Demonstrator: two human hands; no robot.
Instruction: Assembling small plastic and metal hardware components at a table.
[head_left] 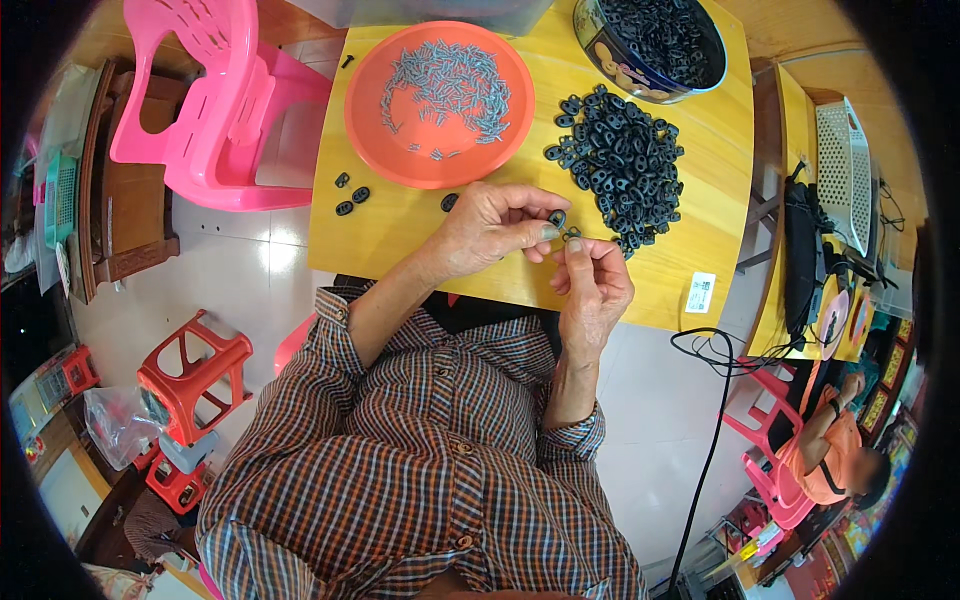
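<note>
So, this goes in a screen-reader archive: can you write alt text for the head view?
Left hand and right hand each pinch a small black oval part over a yellow table, beside a pile of black parts and an orange plate of grey pins.

Single head view; looks steeply down, close over yellow table (700, 190); fisheye-bent rim.

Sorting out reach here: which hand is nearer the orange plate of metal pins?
Left. The left hand sits just below the orange plate; the right hand is lower and farther right.
</note>
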